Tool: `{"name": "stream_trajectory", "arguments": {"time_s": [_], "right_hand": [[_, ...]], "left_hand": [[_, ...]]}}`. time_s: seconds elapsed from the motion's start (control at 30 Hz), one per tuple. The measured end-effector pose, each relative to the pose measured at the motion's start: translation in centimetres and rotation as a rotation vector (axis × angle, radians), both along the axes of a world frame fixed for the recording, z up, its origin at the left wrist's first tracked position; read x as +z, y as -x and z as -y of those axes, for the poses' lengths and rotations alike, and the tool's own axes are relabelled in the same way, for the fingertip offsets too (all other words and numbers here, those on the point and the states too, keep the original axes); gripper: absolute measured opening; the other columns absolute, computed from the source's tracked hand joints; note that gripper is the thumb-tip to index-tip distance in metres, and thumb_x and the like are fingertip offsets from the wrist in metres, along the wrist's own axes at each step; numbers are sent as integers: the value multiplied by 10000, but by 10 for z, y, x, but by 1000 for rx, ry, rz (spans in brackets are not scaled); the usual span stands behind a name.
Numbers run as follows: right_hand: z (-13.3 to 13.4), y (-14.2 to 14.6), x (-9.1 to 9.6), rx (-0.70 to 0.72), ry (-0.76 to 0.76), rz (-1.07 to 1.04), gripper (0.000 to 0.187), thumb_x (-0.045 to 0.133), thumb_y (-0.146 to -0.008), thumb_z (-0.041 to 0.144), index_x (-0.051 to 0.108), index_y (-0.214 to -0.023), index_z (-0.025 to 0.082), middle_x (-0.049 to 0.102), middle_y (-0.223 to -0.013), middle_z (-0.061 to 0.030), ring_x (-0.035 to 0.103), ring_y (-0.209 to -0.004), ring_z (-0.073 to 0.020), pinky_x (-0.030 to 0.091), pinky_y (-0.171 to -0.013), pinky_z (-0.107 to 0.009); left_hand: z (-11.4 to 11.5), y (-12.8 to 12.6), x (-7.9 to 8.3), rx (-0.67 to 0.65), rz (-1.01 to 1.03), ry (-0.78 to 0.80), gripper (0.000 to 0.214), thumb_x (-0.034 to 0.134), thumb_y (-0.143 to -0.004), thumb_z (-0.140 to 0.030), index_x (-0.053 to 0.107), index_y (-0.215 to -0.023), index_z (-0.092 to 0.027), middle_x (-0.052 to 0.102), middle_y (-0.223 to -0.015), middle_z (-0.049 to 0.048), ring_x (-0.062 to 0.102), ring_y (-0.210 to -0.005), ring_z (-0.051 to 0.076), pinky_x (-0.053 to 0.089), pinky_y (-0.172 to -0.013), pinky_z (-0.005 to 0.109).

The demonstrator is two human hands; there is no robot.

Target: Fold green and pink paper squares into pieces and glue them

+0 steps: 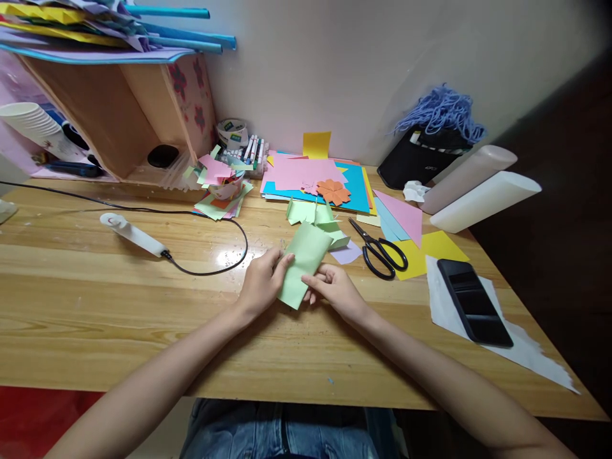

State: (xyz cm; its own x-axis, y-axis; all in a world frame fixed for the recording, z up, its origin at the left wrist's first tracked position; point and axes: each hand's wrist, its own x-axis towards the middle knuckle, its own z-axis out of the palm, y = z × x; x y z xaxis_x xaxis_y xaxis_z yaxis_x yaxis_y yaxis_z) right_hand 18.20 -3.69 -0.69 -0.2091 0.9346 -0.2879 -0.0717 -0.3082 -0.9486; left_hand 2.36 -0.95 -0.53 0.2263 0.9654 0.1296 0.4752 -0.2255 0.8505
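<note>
A folded strip of light green paper (304, 262) lies tilted on the wooden table (119, 306), between my two hands. My left hand (261, 282) pinches its left edge, thumb on top and fingers curled. My right hand (335, 290) grips the lower right edge with closed fingers. More green paper scraps (313, 215) sit just beyond the strip.
Black scissors (380, 252) lie to the right, with a dark phone (473, 301) on white paper further right. Coloured paper sheets (315, 175) with an orange paper flower (333, 191) lie at the back. A white corded tool (134, 234) and a wooden shelf (119, 115) stand on the left.
</note>
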Motion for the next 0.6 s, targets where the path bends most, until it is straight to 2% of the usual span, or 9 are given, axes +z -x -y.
{"name": "stream_trajectory", "arguments": {"time_s": [0.2, 0.37, 0.5, 0.6], "right_hand": [[-6, -4, -5, -9, -23, -18, 272, 691, -658, 383, 615, -742, 135, 638, -567, -5, 563, -468, -88, 460, -469, -196], [-9, -6, -5, 0, -53, -35, 338, 599, -732, 452, 584, -622, 133, 614, -526, -15, 562, -453, -92, 462, -466, -203], [-11, -11, -5, -41, -88, -37, 291, 693, -659, 389, 616, -803, 147, 638, -618, 0, 563, -491, -92, 479, -496, -212], [-13, -16, -7, -53, -99, -41, 267, 659, -696, 409, 605, -718, 148, 623, -567, -1, 559, -471, -98, 473, -481, -214]], "left_hand": [[-3, 0, -4, -50, 86, 71, 292, 410, -854, -381, 437, -655, -170, 441, -601, -30, 397, -568, 99, 300, -525, 207], [-4, 0, -3, -51, 143, 85, 304, 421, -850, -386, 419, -638, -168, 397, -583, -38, 366, -552, 91, 290, -509, 203], [-3, 0, -3, -74, 167, 117, 294, 429, -843, -385, 446, -650, -164, 430, -596, -32, 386, -559, 93, 305, -509, 200], [-3, 0, -3, -94, 189, 143, 295, 433, -839, -393, 470, -663, -158, 449, -604, -28, 395, -564, 95, 310, -507, 199]]}}
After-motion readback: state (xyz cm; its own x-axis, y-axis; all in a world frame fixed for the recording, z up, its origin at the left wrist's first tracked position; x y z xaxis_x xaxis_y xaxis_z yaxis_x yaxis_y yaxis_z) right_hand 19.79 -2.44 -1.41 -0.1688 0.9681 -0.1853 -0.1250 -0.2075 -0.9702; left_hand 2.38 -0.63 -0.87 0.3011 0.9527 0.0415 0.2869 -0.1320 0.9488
